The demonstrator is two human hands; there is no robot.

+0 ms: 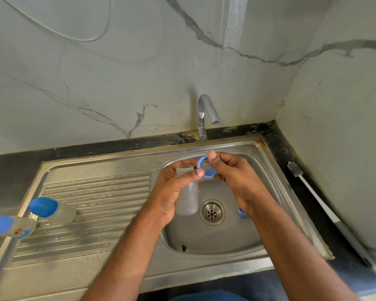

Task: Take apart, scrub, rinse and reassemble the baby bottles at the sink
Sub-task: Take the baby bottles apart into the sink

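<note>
My left hand (172, 187) is wrapped around the clear bottle (187, 192), holding it upright over the sink (258, 161) basin, its open neck at the top and its base just left of the drain (212, 211). My left thumb reaches across to touch the blue collar ring (205, 167), which sits just right of the bottle's neck and a little farther from me. My right hand (232, 177) pinches that ring, thumb on its far edge and fingers curled behind it, so both hands meet on it above the basin. Under my right wrist, a small blue piece (241, 211) lies in the basin right of the drain. On the ribbed drainboard to the left lies a second bottle (57, 210) with a blue cap, and another blue-capped one (11, 227) lies nearer at the left edge. A bottle brush (313, 192) lies on the dark table to the right of the sink. The tap (204, 116) stands at the far side.
</note>
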